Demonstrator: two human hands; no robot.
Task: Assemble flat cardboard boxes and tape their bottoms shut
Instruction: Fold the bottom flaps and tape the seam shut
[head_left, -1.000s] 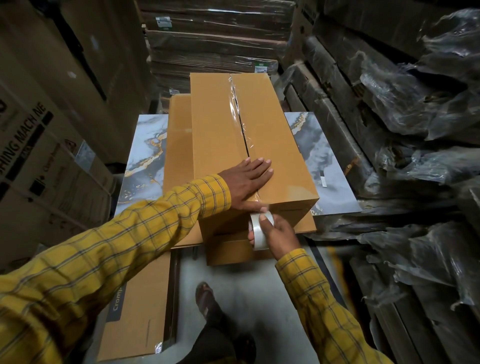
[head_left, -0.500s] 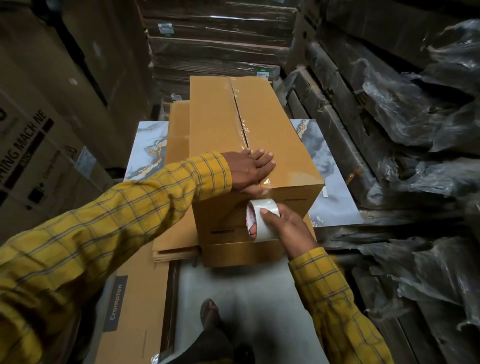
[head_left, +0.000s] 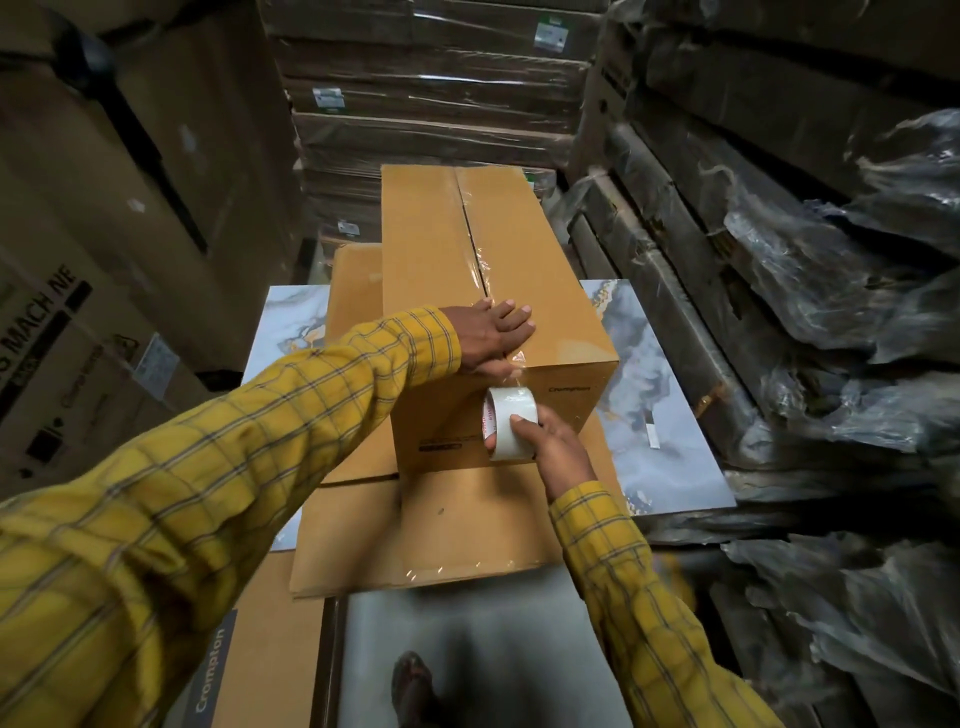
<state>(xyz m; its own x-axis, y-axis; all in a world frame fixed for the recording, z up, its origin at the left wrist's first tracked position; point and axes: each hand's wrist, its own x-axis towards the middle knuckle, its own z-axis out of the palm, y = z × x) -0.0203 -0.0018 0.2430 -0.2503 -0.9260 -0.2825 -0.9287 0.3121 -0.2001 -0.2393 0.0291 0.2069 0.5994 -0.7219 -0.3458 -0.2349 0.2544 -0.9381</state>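
Observation:
An assembled brown cardboard box (head_left: 436, 249) lies on a stack of flat cardboard boxes (head_left: 431, 530). Clear tape runs along its top seam and over the near edge. My left hand (head_left: 493, 335) lies flat on the box top at the near end, pressing the tape down with straight fingers. My right hand (head_left: 550, 441) grips a roll of clear tape (head_left: 511, 423) against the box's near end face, just below the top edge. A short stretch of tape runs from the roll up to the edge.
A marble-patterned board (head_left: 649, 405) lies under the flat boxes. Tall cartons (head_left: 104, 260) rise on the left, wrapped flat stock (head_left: 431, 93) at the back, plastic-wrapped bundles (head_left: 831, 312) on the right. A printed flat box (head_left: 249, 649) and my sandalled foot (head_left: 410, 686) are on the floor.
The roll in my right hand has moved a little down the box's end face, drawing tape over the edge. My left hand stays pressed on the top. The view has tilted.

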